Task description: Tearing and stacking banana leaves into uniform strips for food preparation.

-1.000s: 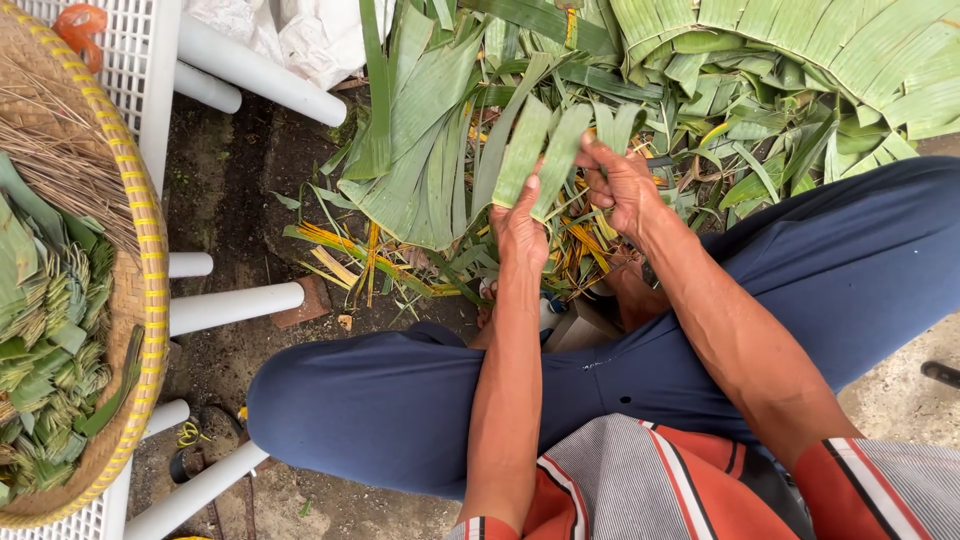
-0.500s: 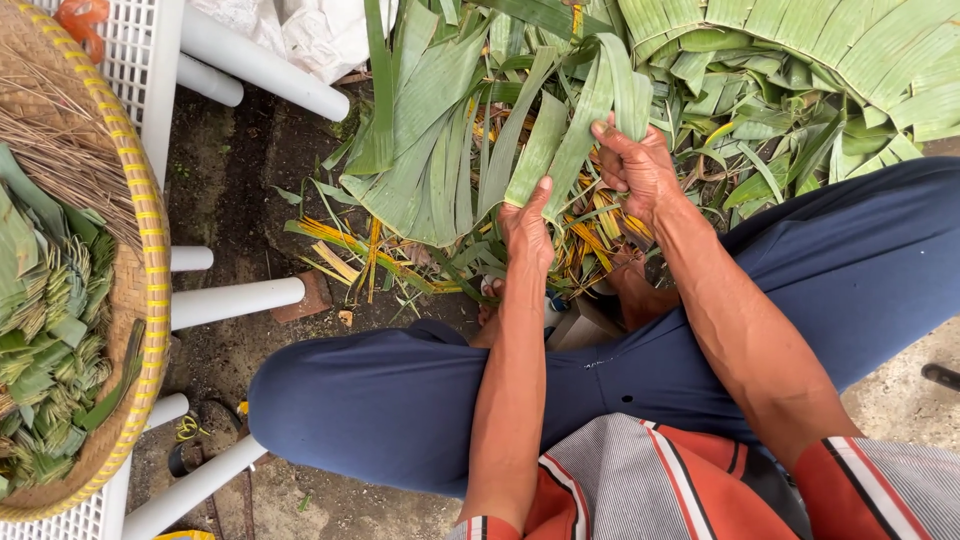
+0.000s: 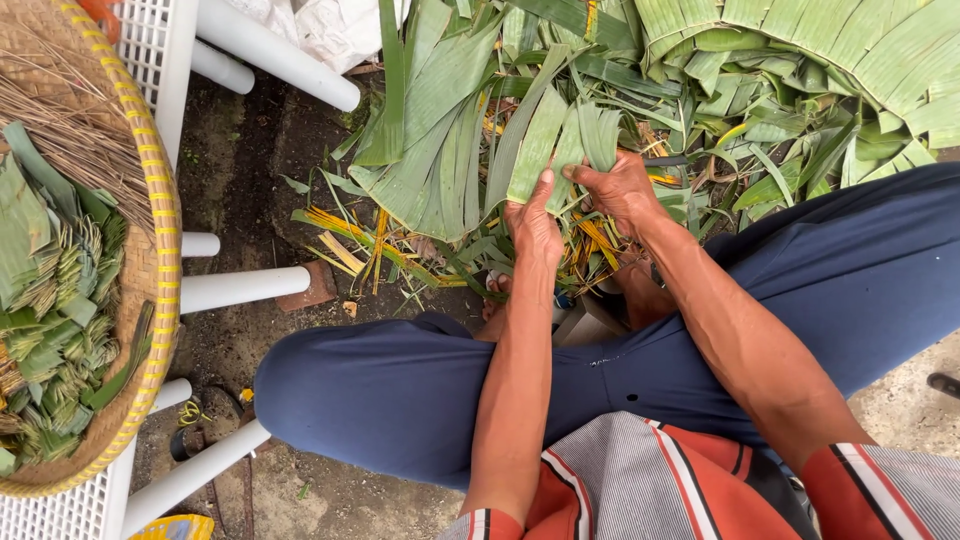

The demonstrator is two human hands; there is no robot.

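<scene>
Both hands hold the same strip of green leaf (image 3: 552, 140) out in front of my knees, above a big heap of banana leaves (image 3: 700, 90) on the ground. My left hand (image 3: 532, 222) pinches the leaf's lower left edge, thumb up along it. My right hand (image 3: 622, 188) grips its right side, fingers curled over the edge. The leaf strip stands roughly upright and is partly folded lengthwise. My legs in dark blue trousers (image 3: 420, 390) cross below the hands.
A round woven tray (image 3: 150, 260) with a yellow rim rests on a white plastic chair (image 3: 240, 288) at the left, holding several folded green leaf pieces (image 3: 50, 300) and dry brown fibres (image 3: 70, 110). Yellowed leaf scraps (image 3: 350, 240) lie on the dirt.
Both hands have drawn the leaf strip out of the heap and closer together; the right hand has closed on its edge and the strip now stands more upright.
</scene>
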